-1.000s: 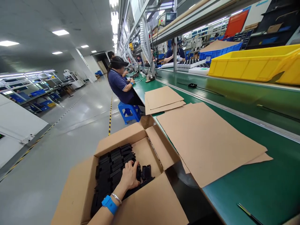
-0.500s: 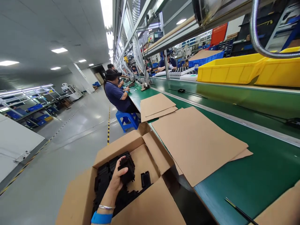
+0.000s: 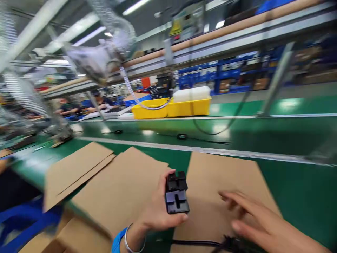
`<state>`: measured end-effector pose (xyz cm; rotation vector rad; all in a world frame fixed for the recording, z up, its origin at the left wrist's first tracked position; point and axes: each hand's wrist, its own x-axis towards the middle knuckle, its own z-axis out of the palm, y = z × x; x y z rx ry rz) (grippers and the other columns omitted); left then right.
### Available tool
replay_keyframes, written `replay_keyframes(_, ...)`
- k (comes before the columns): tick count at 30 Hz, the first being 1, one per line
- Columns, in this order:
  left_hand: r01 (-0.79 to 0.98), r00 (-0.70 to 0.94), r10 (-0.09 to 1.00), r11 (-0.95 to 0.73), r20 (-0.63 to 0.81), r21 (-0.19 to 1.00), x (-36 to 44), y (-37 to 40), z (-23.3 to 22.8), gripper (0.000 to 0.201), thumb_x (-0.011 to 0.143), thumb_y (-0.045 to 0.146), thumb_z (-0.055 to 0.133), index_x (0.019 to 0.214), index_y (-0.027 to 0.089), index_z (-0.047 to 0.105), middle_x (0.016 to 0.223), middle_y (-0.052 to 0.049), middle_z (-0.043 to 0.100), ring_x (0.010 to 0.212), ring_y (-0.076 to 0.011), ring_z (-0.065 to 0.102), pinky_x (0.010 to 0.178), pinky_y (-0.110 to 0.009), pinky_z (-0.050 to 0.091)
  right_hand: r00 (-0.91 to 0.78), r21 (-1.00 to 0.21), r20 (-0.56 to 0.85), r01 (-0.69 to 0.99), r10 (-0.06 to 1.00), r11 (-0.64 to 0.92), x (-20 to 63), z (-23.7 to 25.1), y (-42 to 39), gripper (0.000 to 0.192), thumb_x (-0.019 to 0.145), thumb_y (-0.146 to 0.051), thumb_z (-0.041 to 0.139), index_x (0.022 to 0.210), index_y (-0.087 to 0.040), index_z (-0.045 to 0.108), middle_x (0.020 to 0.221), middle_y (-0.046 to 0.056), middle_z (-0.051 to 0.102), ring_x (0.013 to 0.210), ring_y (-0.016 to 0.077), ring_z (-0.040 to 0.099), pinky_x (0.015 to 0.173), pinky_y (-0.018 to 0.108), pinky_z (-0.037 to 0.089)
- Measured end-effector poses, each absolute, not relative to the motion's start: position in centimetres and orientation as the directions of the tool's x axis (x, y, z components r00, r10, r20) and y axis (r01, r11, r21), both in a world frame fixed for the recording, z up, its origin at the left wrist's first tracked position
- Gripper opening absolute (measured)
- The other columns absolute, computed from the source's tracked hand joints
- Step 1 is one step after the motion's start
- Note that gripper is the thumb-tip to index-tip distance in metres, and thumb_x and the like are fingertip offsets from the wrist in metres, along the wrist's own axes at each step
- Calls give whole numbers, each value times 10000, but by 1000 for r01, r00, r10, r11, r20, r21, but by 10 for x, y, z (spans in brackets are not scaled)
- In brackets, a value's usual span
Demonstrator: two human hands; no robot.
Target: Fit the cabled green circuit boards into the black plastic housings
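Observation:
My left hand (image 3: pixel 155 207), with a silver bangle and a blue band at the wrist, grips a black plastic block (image 3: pixel 177 193). Slots and steps show on the block's near face; it may be more than one piece. Over the right-hand cardboard sheet (image 3: pixel 223 172) is my right hand (image 3: pixel 250 218), fingers apart and nothing in them, slightly smeared by motion. Below both hands a black cable (image 3: pixel 197 242) runs across the bottom, its bunched end partly cut off by the frame. Another cardboard sheet (image 3: pixel 118 182) lies to the left of the block.
More cardboard sheets (image 3: pixel 79 168) lie farther left on the green bench (image 3: pixel 302 196). An open carton (image 3: pixel 81 233) stands at the lower left, beside a blue stool (image 3: pixel 28 225). Yellow bins (image 3: pixel 188 108) stand across the line. Co-workers sit at the far left.
My left hand has come up out of the carton with the black block and now holds it above the bench. My right hand has entered the view. The camera has swung right.

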<state>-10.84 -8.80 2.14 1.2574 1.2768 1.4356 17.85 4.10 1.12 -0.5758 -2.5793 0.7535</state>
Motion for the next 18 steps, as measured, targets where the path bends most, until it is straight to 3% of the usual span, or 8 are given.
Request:
replay_keyframes(2,-175,22,994,-106,111,979,-73,-39,19,1030,434,178,878,1342,290,406,1230,-60,553,1034,-246,570,905,-356,444,-796,-804,137,259,590,536,180,16,52,558,929,-452,567,1418,-242,399,1270,129,548,1022,220,593,838,353,547)
replay_keyframes(5,-488,247,969,134,-11,863,-35,12,3,889,452,333,830,1270,216,505,1122,-94,637,973,-297,620,833,-394,478,-738,-950,148,80,659,303,170,14,80,588,888,-469,607,1383,-210,423,1334,136,511,1122,242,544,883,387,514)
replay_keyframes(7,-522,303,948,248,-94,816,-24,31,-11,745,542,406,753,1212,143,560,988,-121,685,857,-290,662,755,-383,501,-707,-986,106,17,699,166,164,5,97,567,840,-494,646,1295,-191,498,1280,126,562,1094,241,566,902,394,498)
replay_keyframes(10,-548,257,947,308,-193,778,-23,42,-28,573,648,328,696,1171,117,595,948,-120,707,856,-255,679,770,-345,510,-643,-997,40,22,765,71,158,-17,115,523,744,-497,699,1127,-164,573,1175,122,625,1033,250,600,907,400,487)
replay_keyframes(13,-558,207,942,336,-265,759,-32,42,-32,579,663,203,698,1226,146,576,1047,-116,704,916,-264,678,801,-371,528,-573,-997,-12,66,819,32,159,-34,125,427,712,-433,686,1026,-162,584,1076,112,654,941,245,620,841,393,501)
replay_keyframes(18,-563,149,935,347,-321,750,-51,37,-22,687,656,131,728,1315,158,537,1028,-117,712,842,-272,691,744,-403,564,-566,-993,-65,115,822,1,171,-37,139,340,710,-365,607,980,-159,605,991,98,684,872,233,634,771,368,516)
